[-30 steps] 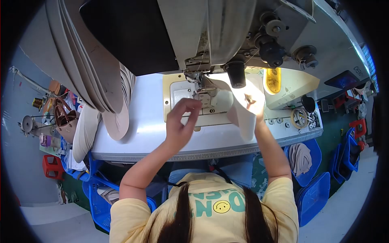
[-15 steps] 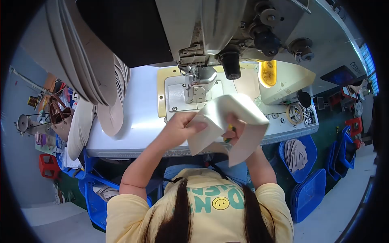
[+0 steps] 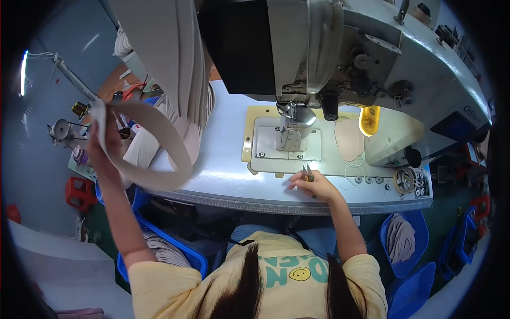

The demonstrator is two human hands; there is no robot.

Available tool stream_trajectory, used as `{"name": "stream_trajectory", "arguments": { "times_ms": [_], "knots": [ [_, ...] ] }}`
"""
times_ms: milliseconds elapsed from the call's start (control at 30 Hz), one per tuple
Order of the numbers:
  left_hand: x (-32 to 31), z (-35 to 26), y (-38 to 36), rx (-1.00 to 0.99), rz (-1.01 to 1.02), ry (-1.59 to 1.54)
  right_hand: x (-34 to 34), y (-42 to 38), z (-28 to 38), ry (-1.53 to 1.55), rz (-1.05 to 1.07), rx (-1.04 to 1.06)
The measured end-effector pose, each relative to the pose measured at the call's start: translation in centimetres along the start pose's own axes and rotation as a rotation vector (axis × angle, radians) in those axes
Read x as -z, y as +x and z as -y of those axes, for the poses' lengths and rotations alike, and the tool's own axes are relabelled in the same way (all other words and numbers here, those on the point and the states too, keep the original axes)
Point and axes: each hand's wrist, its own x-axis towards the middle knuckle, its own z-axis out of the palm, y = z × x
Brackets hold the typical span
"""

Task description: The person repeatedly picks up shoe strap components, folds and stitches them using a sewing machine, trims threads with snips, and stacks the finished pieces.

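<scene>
My left hand [image 3: 109,139] is raised at the far left, off the table's edge, with its fingers closed on a beige fabric band [image 3: 166,132] that hangs as a wide loop. The loop is slightly blurred. On the white table in front of the sewing machine [image 3: 291,139] rests my right hand [image 3: 319,187], curled round small thread snips [image 3: 307,171] whose pointed blades face the machine. A beige rounded piece [image 3: 349,141] lies on the machine bed, right of the needle plate, with loose pale thread [image 3: 351,171] near it.
Stacks of long beige pieces [image 3: 167,48] hang and fan out left of the machine. Bobbins [image 3: 379,180] and a tape roll [image 3: 405,181] sit at the table's right end. Blue baskets [image 3: 418,234] holding cut pieces stand below on both sides. A red stool [image 3: 81,193] is at left.
My left hand has carried the beige band from in front of the machine to the far left. My right hand has let go of the band and lowered to the table, keeping the snips.
</scene>
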Motion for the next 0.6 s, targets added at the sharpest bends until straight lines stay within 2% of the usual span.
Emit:
{"name": "stream_trajectory", "arguments": {
  "times_ms": [33, 67, 100, 133, 200, 300, 400, 467, 533, 600],
  "knots": [
    [0.4, -2.7, 2.6, -0.088, 0.103, 0.062, 0.2, -0.1, 0.0, 0.029, 0.019, 0.014],
    [-1.1, -5.6, 4.8, -0.139, 0.086, 0.040, 0.4, -0.1, -0.1, 0.032, 0.034, 0.025],
    [-0.7, -9.0, 8.4, 0.081, 0.928, -0.254, 0.6, -0.3, -0.3, 0.035, 0.046, 0.036],
    [-3.8, -11.4, 8.7, -0.020, 0.868, -0.218, 0.7, -0.3, -0.4, 0.039, 0.056, 0.047],
    [-6.4, -16.8, 13.7, -0.435, 0.703, 0.281, 0.5, -0.6, -0.4, 0.062, 0.028, 0.076],
    [-11.8, -18.8, 17.2, -0.663, 0.602, 0.515, 0.4, -0.9, -0.9, 0.081, -0.001, 0.109],
    [-17.8, -15.0, 13.7, -0.282, 0.900, 0.273, 0.4, -1.2, -1.1, 0.087, -0.020, 0.135],
    [-22.2, -11.0, 7.3, -0.170, 0.665, 0.398, 0.6, -1.3, -1.3, 0.100, -0.030, 0.155],
    [-21.9, -8.9, 3.1, -0.249, 0.500, 0.352, 0.6, -1.2, -1.5, 0.129, -0.027, 0.170],
    [-20.2, -6.9, 2.8, -0.328, 0.306, 0.292, 0.7, -1.1, -1.8, 0.168, -0.012, 0.180]
  ]
}}
